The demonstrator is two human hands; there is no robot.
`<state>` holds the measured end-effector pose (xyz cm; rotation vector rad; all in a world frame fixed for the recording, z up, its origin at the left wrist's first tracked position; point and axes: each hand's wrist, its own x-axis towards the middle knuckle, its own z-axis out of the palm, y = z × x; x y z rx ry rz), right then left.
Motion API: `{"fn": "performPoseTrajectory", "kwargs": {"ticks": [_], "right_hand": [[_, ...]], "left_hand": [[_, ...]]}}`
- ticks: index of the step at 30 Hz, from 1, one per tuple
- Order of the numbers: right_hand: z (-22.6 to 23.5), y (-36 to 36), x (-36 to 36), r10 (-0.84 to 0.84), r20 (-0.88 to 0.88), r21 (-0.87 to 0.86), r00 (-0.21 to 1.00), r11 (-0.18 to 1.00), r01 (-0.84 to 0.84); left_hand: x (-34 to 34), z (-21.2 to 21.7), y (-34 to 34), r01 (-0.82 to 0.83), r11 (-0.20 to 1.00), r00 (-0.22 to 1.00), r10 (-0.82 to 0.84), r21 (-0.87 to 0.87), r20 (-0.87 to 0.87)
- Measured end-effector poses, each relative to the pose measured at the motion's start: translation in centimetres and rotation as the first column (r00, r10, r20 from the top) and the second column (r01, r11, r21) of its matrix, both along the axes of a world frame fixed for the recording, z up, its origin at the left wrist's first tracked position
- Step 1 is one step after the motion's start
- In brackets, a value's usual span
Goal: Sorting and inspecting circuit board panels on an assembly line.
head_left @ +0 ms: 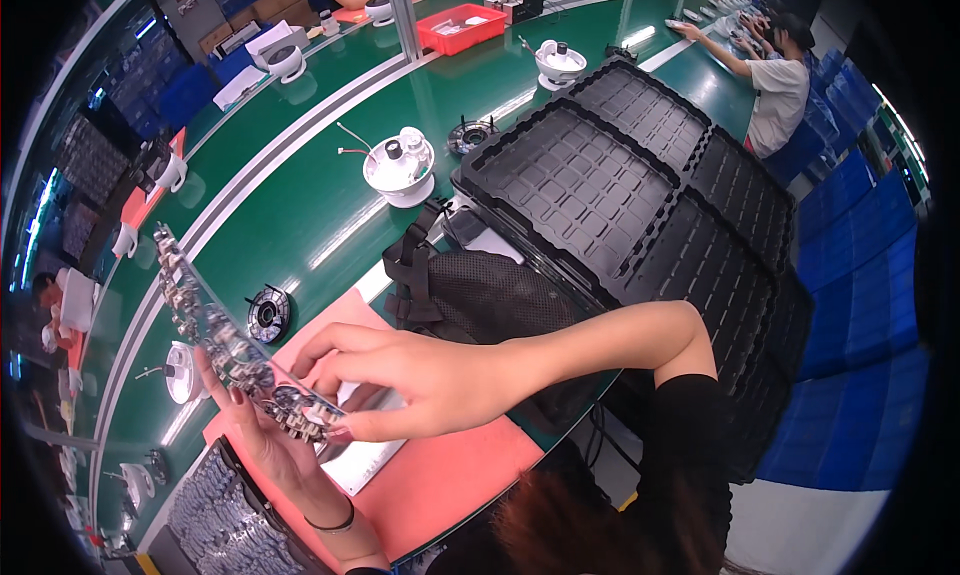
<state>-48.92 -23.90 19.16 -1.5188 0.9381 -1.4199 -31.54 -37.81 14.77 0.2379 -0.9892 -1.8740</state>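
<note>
My left hand [265, 437] holds the near end of a long strip of small circuit boards [205, 320] that reaches up and to the left over the green bench. My right hand [400, 375] comes in from the right, its fingers pinching the last board of the strip [305, 415] at the near end. Both hands are above a pale metal plate [360, 455] lying on an orange mat [450, 485].
Two stacks of black moulded trays [620, 175] fill the right of the green bench [300, 205]. White dome housings [398, 165] and round black parts [268, 313] lie on the bench. A black mesh chair back [480, 295] is close. Other people work at the far right and left.
</note>
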Motion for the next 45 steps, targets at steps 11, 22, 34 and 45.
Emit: {"fn": "performPoseTrajectory", "kwargs": {"ticks": [11, 22, 34, 45], "right_hand": [[-3.1, 20.3, -26.1, -0.179, -0.868, -0.495, -0.463, 0.239, 0.835], [-5.9, 29.1, -32.3, 0.244, -0.944, -0.137, -0.222, 0.322, 0.937], [-5.5, 28.8, -33.2, 0.286, -0.928, -0.024, -0.239, 0.594, 0.804], [-6.1, 30.3, -32.2, 0.169, -0.936, -0.124, -0.309, 0.662, 0.739]], "left_hand": [[4.1, -0.6, -3.9, -0.053, 0.975, 0.999, 0.054, -0.215, -0.002], [1.1, 1.6, -1.6, -0.245, 0.94, 0.942, 0.289, -0.238, 0.169], [0.9, 1.9, -1.6, -0.159, 0.949, 0.969, 0.203, -0.274, 0.142], [1.7, 2.0, -1.3, -0.16, 0.956, 0.977, 0.189, -0.247, 0.097]]}}
